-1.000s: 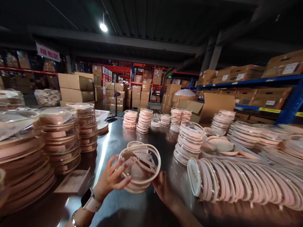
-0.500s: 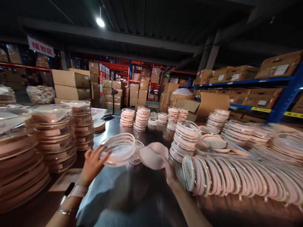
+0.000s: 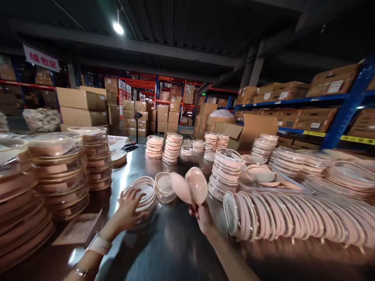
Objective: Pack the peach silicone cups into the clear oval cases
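Since half a second ago, the left hand (image 3: 129, 208) has brought its clear round case (image 3: 140, 194) down from the air onto the steel table (image 3: 172, 249), and the right hand (image 3: 202, 218) has lifted the pair of pink pads (image 3: 190, 186) higher and turned them more upright. Now the left hand lies over the near edge of the case with fingers spread and loosely curled on its rim, palm down; a watch with a pale strap (image 3: 98, 245) sits on that wrist. The case rests flat on the table, just beside a smaller clear cup (image 3: 164, 187) to its right. The right hand is closed in a pinch around the bottom of the two pads, fingers pressed together, holding them up above the table between the cup and a short stack of cases (image 3: 227, 171). The pads fan apart at the top and meet at the grip. To the right, touching nothing held, a long row of cases on edge (image 3: 293, 222) stretches away. On the left stand tall stacks of larger cases (image 3: 67, 171), with a printed sheet of paper (image 3: 79, 230) lying on the table near the left forearm
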`<state>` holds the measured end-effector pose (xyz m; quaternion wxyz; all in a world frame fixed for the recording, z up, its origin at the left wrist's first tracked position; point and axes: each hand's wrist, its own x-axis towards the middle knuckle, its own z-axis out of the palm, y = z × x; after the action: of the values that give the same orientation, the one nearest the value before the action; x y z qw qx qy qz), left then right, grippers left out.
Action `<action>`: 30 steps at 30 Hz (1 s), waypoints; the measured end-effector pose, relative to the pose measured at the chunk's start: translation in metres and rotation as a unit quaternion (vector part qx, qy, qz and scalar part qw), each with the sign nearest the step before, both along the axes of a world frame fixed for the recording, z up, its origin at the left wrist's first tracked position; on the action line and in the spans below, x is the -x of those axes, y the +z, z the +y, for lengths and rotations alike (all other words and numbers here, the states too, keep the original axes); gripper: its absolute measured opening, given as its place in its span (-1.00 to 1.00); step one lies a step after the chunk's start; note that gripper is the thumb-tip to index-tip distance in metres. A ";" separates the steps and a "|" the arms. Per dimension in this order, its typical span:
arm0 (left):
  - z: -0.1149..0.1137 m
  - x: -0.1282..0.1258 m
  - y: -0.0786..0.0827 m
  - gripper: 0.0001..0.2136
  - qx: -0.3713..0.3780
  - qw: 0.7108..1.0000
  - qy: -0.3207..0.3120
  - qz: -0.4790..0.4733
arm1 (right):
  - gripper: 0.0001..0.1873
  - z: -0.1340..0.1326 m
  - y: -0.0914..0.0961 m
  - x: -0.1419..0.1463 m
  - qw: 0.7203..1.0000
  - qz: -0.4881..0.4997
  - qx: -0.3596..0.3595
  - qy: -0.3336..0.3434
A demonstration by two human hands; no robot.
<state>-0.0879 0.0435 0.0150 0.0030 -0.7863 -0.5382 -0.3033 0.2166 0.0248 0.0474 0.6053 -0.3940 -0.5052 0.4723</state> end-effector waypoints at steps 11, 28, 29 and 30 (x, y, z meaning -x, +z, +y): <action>-0.029 -0.059 -0.005 -0.13 0.026 0.945 -0.250 -0.208 | -0.21 -0.025 0.002 0.022 0.979 -0.138 -0.027 0.148; -0.050 -0.043 0.040 -0.70 -0.130 0.925 -0.158 -0.321 | -0.03 -0.039 0.008 0.020 0.927 -0.254 -0.262 0.082; -0.052 -0.045 0.037 -0.64 -0.083 0.933 -0.159 -0.313 | -0.17 -0.047 0.009 0.024 0.926 -0.262 -0.255 0.090; -0.053 -0.046 0.034 -0.56 -0.047 0.937 -0.172 -0.300 | -0.30 -0.054 0.011 0.028 0.932 -0.264 -0.237 0.076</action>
<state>-0.0421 -0.0093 0.0487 -0.1744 -0.7383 -0.3555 -0.5460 0.1887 -0.0291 0.0583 0.4883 -0.3102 -0.7723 0.2626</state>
